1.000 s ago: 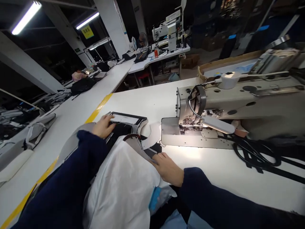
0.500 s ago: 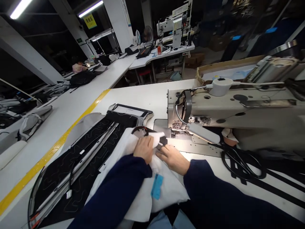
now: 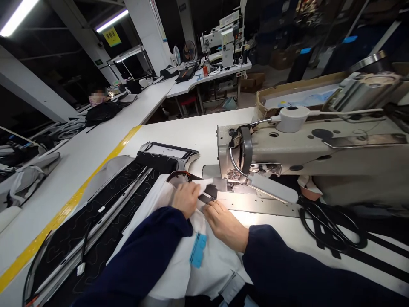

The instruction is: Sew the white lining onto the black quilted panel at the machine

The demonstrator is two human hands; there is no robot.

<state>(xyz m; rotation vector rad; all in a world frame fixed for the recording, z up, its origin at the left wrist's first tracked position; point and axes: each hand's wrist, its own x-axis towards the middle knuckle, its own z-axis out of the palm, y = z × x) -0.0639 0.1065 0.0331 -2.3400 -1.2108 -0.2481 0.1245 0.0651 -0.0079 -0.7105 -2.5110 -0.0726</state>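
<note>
White fabric [image 3: 172, 260] with a blue patch [image 3: 198, 250] on it spreads over the table's front edge. My left hand [image 3: 186, 198] is closed on a fold of this fabric at its upper end. Lower and to the right, my right hand [image 3: 224, 222] has its fingers bent together around the edge of a dark grey strip [image 3: 209, 192] joined to the fabric. Both hands are just left of the sewing machine's [image 3: 265, 140] lit needle area. Left of the fabric lies a black stitched cover [image 3: 108, 213] with pale seams.
A white lamp [image 3: 273, 187] slants across the machine's front. Coiled black cord [image 3: 335, 226] and black straps lie at the right. Yellow tape [image 3: 79, 187] crosses the table. A cardboard box [image 3: 260, 100] stands behind the machine. Another person [image 3: 98, 97] sits far off at the left.
My hands and the white fabric have shifted slightly left and down in view, while the head view has also turned a little. A grey patch now shows at the fabric's lower edge.
</note>
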